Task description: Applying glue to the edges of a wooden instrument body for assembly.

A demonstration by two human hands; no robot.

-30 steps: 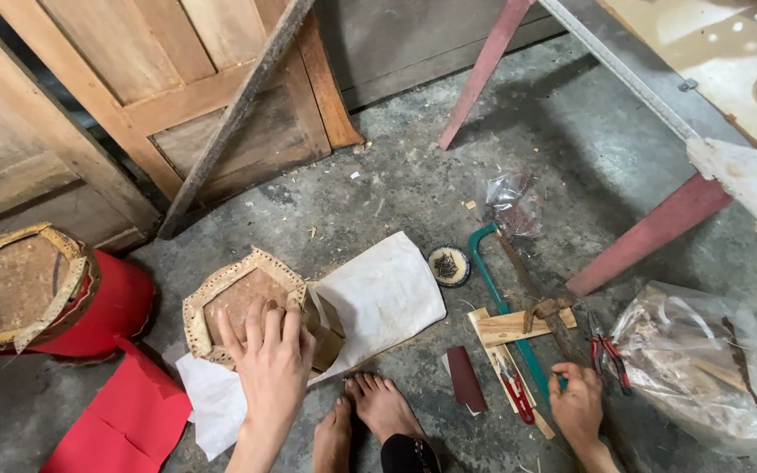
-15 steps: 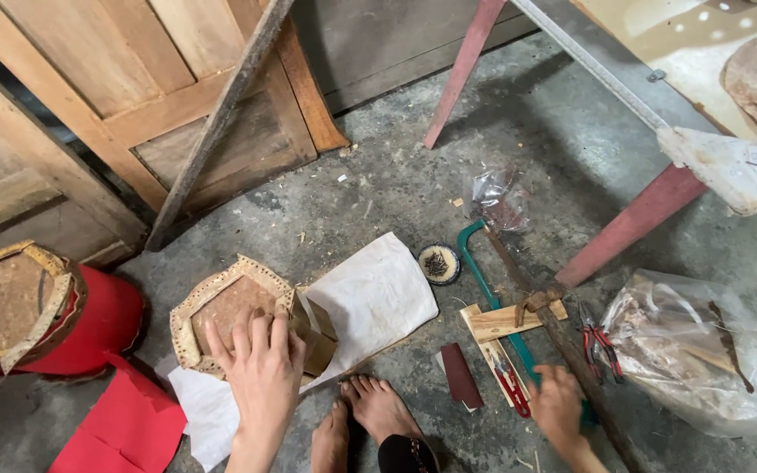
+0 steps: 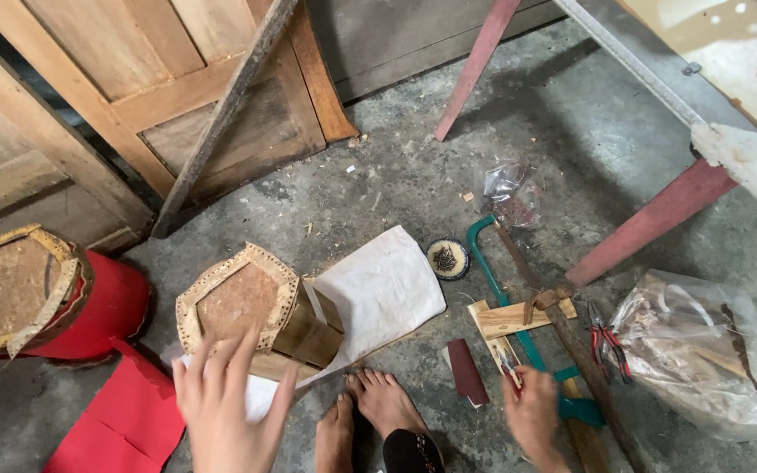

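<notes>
A small wooden drum body with a brown hide laced over its top (image 3: 238, 302) lies on a white sheet (image 3: 383, 289) on the concrete floor. My left hand (image 3: 225, 403) hovers at its near edge, fingers spread, holding nothing. My right hand (image 3: 532, 412) reaches down to a small red-handled tool (image 3: 509, 365) beside pale wood offcuts (image 3: 519, 317). Its fingers are curled at the tool, and I cannot tell whether they grip it. My bare feet (image 3: 370, 412) rest between the two hands.
A green hacksaw (image 3: 482, 254), a round tin of nails (image 3: 447, 258), red pliers (image 3: 606, 337) and a dark strip (image 3: 466, 372) lie nearby. A full plastic bag (image 3: 711, 350) sits right. A red drum (image 3: 89, 307) and red paper (image 3: 124, 416) are left. Red table legs (image 3: 659, 219) and wooden doors (image 3: 177, 96) stand behind.
My left hand has come off the drum's hide and pulled back toward me. My right hand has moved left to the tools by the wood offcuts.
</notes>
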